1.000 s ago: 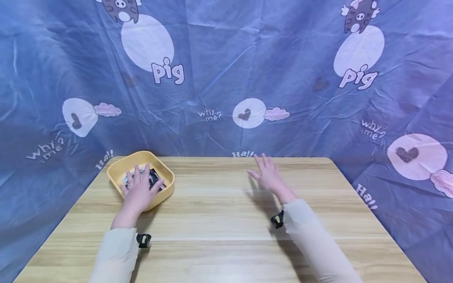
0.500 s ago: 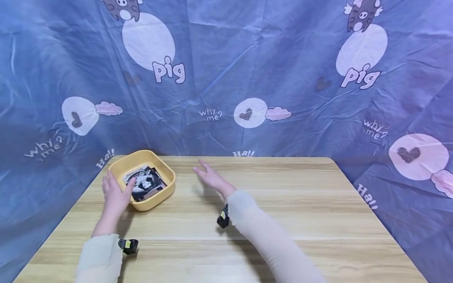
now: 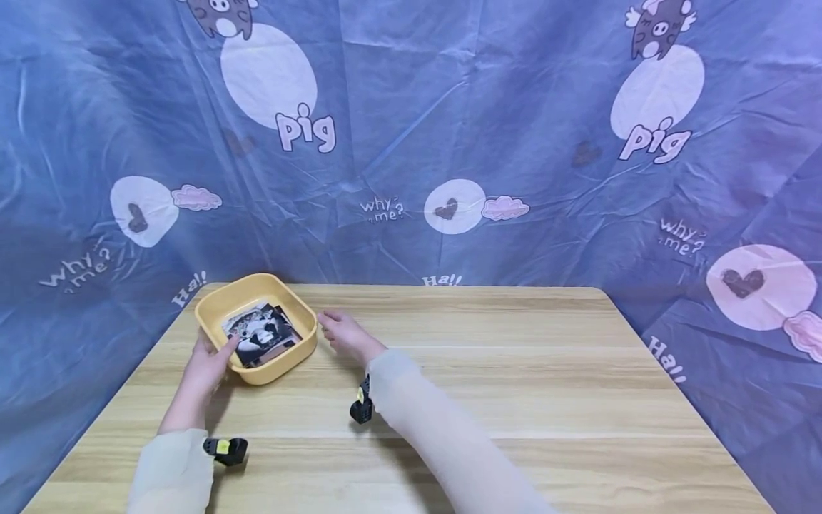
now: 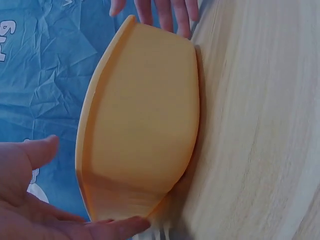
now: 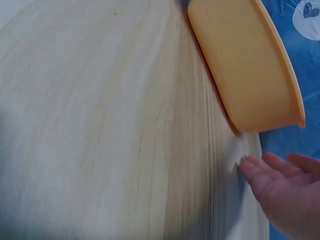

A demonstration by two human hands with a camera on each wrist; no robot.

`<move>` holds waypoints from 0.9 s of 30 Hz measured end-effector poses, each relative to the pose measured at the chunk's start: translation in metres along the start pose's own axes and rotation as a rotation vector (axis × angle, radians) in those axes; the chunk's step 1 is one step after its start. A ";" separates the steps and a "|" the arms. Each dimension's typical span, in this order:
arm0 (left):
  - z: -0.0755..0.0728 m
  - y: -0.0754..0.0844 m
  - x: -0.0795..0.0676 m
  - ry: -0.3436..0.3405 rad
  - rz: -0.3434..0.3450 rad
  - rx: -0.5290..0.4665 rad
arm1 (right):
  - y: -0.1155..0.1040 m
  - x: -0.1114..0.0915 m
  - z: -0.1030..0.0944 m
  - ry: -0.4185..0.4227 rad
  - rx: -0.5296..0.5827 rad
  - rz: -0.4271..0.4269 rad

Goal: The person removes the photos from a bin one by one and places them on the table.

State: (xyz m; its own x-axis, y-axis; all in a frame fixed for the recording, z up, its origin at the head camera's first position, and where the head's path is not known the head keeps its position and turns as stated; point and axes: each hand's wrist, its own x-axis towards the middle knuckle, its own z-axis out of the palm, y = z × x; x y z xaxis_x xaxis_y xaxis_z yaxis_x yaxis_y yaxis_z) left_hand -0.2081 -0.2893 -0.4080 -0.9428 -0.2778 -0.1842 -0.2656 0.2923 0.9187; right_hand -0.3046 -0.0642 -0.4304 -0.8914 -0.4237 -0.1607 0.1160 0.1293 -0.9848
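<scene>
The box (image 3: 276, 369) sits at the surface's (image 3: 546, 371) far left corner, photos (image 3: 260, 334) lying inside. At its near left side is the left hand (image 3: 208, 364), thumb spread from extended fingers; contact is unclear. The right hand (image 3: 347, 335) is just beside the right wall, its fingers extended, slightly spread.
</scene>
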 end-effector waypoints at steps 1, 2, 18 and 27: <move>0.000 -0.001 0.000 -0.023 -0.005 -0.032 | -0.001 -0.001 0.002 -0.010 0.012 0.006; -0.001 -0.002 0.000 -0.043 -0.016 -0.050 | 0.000 0.000 0.004 -0.017 0.014 0.009; -0.001 -0.003 -0.002 -0.105 -0.015 -0.140 | 0.052 0.060 -0.001 -0.036 0.129 -0.079; 0.024 0.000 0.003 -0.217 0.034 -0.107 | 0.013 -0.016 -0.041 -0.068 0.134 -0.015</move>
State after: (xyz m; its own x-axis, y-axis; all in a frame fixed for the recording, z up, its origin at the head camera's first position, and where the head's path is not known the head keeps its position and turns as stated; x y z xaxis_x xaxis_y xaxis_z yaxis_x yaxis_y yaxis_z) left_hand -0.2153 -0.2685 -0.4170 -0.9752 -0.0624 -0.2125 -0.2207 0.1962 0.9554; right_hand -0.3066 -0.0192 -0.4375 -0.8623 -0.4852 -0.1452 0.1641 0.0035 -0.9864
